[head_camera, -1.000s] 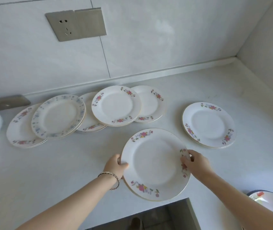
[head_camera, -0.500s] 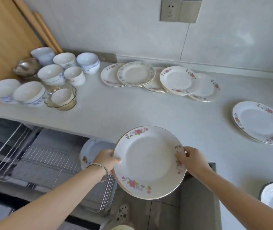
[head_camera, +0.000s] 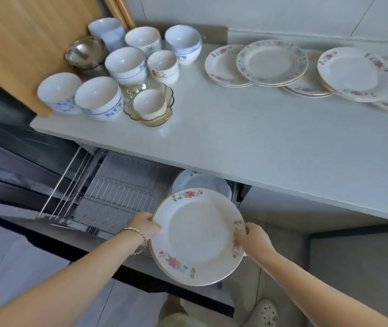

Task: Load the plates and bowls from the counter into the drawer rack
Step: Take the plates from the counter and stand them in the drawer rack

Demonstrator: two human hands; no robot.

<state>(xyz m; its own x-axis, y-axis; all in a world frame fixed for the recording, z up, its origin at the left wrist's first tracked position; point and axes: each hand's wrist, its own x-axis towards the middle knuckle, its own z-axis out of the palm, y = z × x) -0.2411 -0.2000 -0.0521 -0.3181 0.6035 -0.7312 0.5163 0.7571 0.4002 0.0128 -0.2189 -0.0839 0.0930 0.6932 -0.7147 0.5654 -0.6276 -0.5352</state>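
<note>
Head camera: fingers curled under the rim and thumbs pressed on top, the left hand (head_camera: 144,224) and right hand (head_camera: 253,239) pinch opposite edges of a floral plate (head_camera: 197,237), held in the air over the front right part of the open drawer rack (head_camera: 117,192). A beaded bracelet (head_camera: 138,232) circles the left wrist. Behind the held plate, a pale plate (head_camera: 200,182) stands in the rack's wire slots, its top partly hidden by the counter edge.

Above the drawer runs a pale grey counter (head_camera: 235,138) against a grey tiled wall (head_camera: 282,13), with a wooden panel (head_camera: 23,43) at the left. White bowls with blue trim (head_camera: 98,95) crowd the counter's left end beside a steel bowl (head_camera: 85,51) and a scalloped glass dish (head_camera: 164,113) that holds a small white cup (head_camera: 149,103). Overlapping dinner plates (head_camera: 272,62) lie along the back right. A light perforated shoe (head_camera: 267,311) shows on the floor below.

The held plate is white and round with a thin gold edge; pink, red and yellow flower sprays mark its rim at the top, right and lower left. A second rim peeks out beneath its lower edge.
</note>
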